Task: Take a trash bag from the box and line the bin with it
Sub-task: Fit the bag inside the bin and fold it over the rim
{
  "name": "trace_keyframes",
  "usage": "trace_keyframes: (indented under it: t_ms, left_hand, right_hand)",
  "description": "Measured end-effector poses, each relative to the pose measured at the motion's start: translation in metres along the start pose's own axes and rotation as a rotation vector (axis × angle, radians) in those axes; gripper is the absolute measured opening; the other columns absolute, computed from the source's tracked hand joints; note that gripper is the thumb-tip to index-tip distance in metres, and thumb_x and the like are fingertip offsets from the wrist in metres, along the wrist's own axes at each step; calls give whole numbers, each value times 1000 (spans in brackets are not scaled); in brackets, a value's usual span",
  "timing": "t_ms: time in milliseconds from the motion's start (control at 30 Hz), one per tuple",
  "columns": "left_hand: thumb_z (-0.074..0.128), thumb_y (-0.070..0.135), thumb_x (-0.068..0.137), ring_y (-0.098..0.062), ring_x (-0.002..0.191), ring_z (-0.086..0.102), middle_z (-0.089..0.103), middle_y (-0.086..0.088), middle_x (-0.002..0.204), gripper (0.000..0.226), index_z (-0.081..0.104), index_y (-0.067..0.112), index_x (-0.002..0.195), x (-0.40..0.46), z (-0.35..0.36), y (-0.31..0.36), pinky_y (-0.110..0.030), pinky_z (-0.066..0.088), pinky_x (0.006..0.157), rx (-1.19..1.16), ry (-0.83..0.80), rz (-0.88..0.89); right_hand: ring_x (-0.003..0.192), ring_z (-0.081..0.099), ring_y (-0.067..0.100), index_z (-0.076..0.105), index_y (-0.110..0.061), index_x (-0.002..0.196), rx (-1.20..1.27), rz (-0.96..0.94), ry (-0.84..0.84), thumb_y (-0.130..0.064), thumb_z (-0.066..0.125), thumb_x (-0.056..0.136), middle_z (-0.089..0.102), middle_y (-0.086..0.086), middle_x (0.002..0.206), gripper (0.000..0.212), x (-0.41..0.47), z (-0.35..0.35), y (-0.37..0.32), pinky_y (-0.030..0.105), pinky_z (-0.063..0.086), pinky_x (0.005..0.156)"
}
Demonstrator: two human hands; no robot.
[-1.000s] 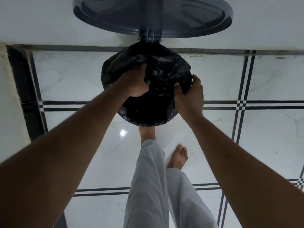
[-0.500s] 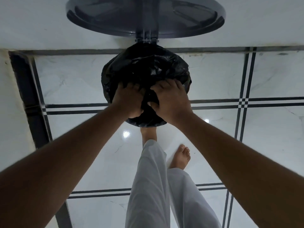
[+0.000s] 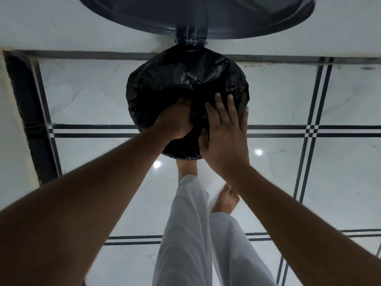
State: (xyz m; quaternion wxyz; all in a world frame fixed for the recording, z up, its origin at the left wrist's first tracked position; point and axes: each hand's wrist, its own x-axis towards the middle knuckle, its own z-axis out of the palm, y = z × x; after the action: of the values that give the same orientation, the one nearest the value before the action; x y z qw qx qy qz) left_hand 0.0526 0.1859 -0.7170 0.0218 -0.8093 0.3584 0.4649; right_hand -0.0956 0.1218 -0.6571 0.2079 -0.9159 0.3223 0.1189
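Floor [image 3: 86,93]: glossy white marble-look tiles with black double-line borders, white wall [image 3: 61,21] behind. A pedal-type bin [image 3: 186,54] stands against the wall, its dark round lid [image 3: 206,13] tipped up and cut off by the top edge of the frame.

Task item: the black trash bag [image 3: 175,83] is on the bin, its film draped over the whole mouth and folded down round the rim; nearly all of the bin's body is concealed by it.

Left hand [image 3: 175,122]: pushed down into the bag at the near side of the opening, fingers curled into the film and apparently gathering it; the fingertips are buried, so a firm grasp cannot be confirmed beyond that. Right hand [image 3: 224,133]: flat on the bag at the near right rim, fingers [image 3: 219,106] straight and spread, pressing, not gripping.

Step in hand, by judgement: seating the liner. To do it well, press the slack down toward the bottom so trapped air escapes, keep the flat hand pinning the fold on the rim so the edge is not dragged in, and work round until the overhang is even.

Not verifiable: the bag box is not in view; the bin's base and pedal are hidden; the depth of the liner inside cannot be seen. One bare foot [image 3: 225,199] and white trousers [image 3: 185,234] show below.
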Motion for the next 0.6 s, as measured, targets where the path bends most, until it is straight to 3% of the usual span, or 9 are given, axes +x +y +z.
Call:
trace_keyframes:
  t_ms: [67, 133, 233, 333, 400, 467, 533, 600]
  left_hand:
    - [52, 38, 108, -40, 154, 42, 40, -18, 168, 65, 33, 16, 167, 23, 23, -8, -50, 37, 125, -140, -11, -98]
    - [51, 48, 110, -40, 157, 37, 36, -19, 171, 71, 28, 15, 169, 45, 45, -11, -46, 32, 127, -266, 14, -193]
    - [45, 74, 103, -41, 162, 28, 23, -16, 178, 93, 18, 18, 172, 71, 66, -9, -51, 27, 131, -400, 5, -355]
    - [28, 107, 75, -38, 162, 30, 28, -5, 178, 119, 26, 37, 171, 98, 89, -17, -59, 25, 130, -415, -10, -361]
    - [17, 117, 57, -36, 161, 33, 31, -1, 177, 133, 28, 45, 168, 121, 107, -34, -62, 26, 128, -415, 6, -381]
    - [23, 109, 72, -37, 160, 35, 32, -4, 177, 120, 26, 39, 170, 119, 100, -35, -60, 28, 129, -367, -44, -382]
    - [48, 76, 97, -40, 157, 38, 36, -13, 174, 93, 26, 24, 171, 89, 73, -18, -55, 35, 127, -240, -66, -342]
    - [63, 52, 101, -41, 153, 46, 43, -18, 168, 81, 34, 15, 167, 66, 61, -5, -53, 43, 122, -151, -44, -284]
  right_hand:
    - [172, 11, 34, 40, -9, 169, 67, 69, 20, -37, 47, 115, 26, 13, 182, 62, -9, 11, 8, 64, 5, 137]
    - [173, 3, 24, 28, -11, 174, 99, 125, 9, -44, 34, 120, 18, 7, 185, 64, -14, 27, 17, 62, 2, 138]
    - [173, 2, 20, 23, -11, 176, 101, 92, 43, -43, 30, 121, 16, 4, 186, 63, -18, 51, 29, 62, 4, 138]
    - [173, 7, 23, 26, -10, 175, 98, 56, 96, -39, 34, 121, 20, 5, 185, 61, -18, 63, 30, 61, 3, 138]
    - [173, 8, 23, 27, -11, 175, 106, 61, 107, -37, 34, 122, 22, 4, 185, 59, -17, 65, 28, 61, 1, 138]
    - [173, 9, 22, 29, -11, 174, 142, 72, 103, -34, 34, 121, 23, 3, 184, 58, -16, 62, 26, 61, 0, 137]
    - [173, 10, 21, 31, -11, 174, 191, 77, 95, -31, 35, 121, 26, 2, 183, 57, -16, 51, 22, 62, 0, 137]
    - [172, 12, 21, 34, -10, 172, 222, 77, 94, -28, 37, 120, 30, 3, 182, 55, -18, 41, 20, 62, 0, 137]
